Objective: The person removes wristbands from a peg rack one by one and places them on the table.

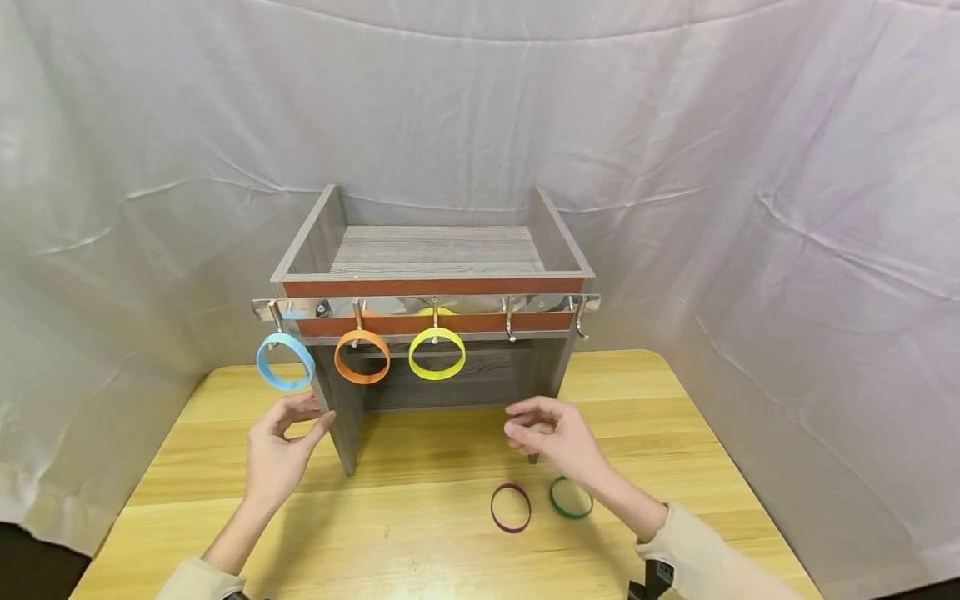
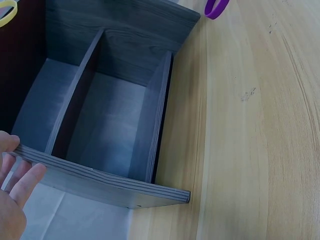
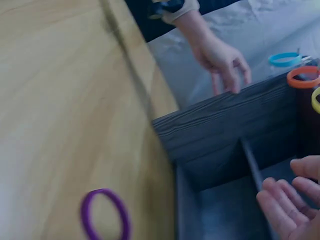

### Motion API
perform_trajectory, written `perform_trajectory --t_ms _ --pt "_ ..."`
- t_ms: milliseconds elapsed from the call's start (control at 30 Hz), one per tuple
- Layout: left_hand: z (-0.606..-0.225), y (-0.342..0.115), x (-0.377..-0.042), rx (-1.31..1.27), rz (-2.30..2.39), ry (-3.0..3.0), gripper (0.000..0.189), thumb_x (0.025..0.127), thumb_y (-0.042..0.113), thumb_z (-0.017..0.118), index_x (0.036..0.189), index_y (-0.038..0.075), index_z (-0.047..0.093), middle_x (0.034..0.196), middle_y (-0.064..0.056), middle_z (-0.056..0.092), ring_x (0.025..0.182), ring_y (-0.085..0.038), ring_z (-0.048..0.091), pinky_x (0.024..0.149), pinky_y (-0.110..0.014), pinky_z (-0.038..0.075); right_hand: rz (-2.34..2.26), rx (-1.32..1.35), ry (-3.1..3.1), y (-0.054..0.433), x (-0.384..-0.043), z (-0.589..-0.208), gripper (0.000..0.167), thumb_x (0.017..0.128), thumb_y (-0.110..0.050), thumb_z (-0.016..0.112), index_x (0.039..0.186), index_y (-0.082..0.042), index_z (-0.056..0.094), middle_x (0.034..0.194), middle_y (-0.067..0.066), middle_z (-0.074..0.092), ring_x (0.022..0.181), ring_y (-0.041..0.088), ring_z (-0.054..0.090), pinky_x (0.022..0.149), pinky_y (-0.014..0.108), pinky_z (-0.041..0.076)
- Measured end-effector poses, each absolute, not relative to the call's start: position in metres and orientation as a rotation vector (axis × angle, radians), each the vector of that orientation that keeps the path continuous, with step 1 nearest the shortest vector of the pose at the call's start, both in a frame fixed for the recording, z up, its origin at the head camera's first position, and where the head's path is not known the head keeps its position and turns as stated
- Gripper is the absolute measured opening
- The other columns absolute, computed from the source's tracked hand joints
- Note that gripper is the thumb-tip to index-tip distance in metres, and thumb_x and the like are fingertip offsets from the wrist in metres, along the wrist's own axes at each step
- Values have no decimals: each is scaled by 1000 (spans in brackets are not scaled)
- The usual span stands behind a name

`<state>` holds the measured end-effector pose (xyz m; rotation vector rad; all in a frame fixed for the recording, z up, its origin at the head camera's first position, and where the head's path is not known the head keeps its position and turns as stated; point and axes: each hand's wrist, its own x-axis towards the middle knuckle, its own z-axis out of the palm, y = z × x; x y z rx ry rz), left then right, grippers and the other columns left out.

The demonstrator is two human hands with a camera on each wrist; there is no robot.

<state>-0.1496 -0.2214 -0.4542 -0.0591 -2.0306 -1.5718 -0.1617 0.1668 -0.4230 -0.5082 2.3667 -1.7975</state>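
Observation:
My left hand [image 1: 279,450] holds the front edge of the left side panel [image 2: 125,184] of a grey wooden shelf, thumb at the edge and fingers on the outer face. Nothing is in my right hand [image 1: 553,433], whose loosely bent fingers hover before the shelf's right side. Across the shelf front runs a shiny hook rail [image 1: 480,306]. From its hooks hang a light blue wristband [image 1: 303,354], an orange wristband [image 1: 362,377] and a yellow wristband [image 1: 437,373]. The two rightmost hooks carry no band.
On the wooden table [image 1: 420,550] lie a purple wristband [image 1: 511,529] and a green wristband [image 1: 573,514], the green one close to the right forearm. Pale grey cloth [image 1: 450,108] drapes behind the shelf and along both sides of the table.

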Motion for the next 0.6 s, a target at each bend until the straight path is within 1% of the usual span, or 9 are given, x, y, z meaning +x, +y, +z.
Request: perform_trajectory --t_ms 167,300,467,500,533,600 --pt "-454 -222 -150 -50 -1564 -2040 28 84 -11 81 110 -4 73 91 26 70 84 12 69 64 -7 58 -1887 -607 2340 156 -164 -403 29 99 -11 74 126 1 70 108 26 75 85 13 79 77 35 69" --pt "-454 -222 -149 -55 -1555 -2044 29 84 -12 80 110 -4 73 92 25 70 84 11 69 63 -7 58 -1953 -672 2310 148 -163 -392 29 99 -9 73 126 2 70 108 25 75 85 8 78 77 35 69" --pt "-455 -222 -147 -65 -1546 -2062 29 84 -12 81 110 -3 72 92 25 70 84 11 69 64 -7 58 -2036 -703 2294 139 -161 -383 28 98 -4 73 124 6 69 101 10 78 83 7 78 76 32 69" --pt "-455 -222 -147 -67 -1547 -2062 28 84 -12 81 110 -3 72 92 25 70 84 11 69 64 -7 58 -2046 -713 2300 137 -162 -381 28 98 -3 73 124 7 69 101 9 78 83 7 78 75 32 69" --pt "-454 -222 -148 -72 -1549 -2059 27 85 -12 81 109 -3 73 93 25 70 84 11 69 64 -7 59 -2056 -717 2303 135 -162 -379 28 98 -3 73 124 7 69 101 10 78 83 7 78 76 31 69" --pt "-454 -222 -149 -77 -1546 -2053 27 85 -12 80 109 -3 73 93 25 70 84 11 69 64 -7 59 -2076 -743 2318 131 -164 -375 28 98 -2 72 124 7 69 102 16 78 84 8 78 76 31 69"
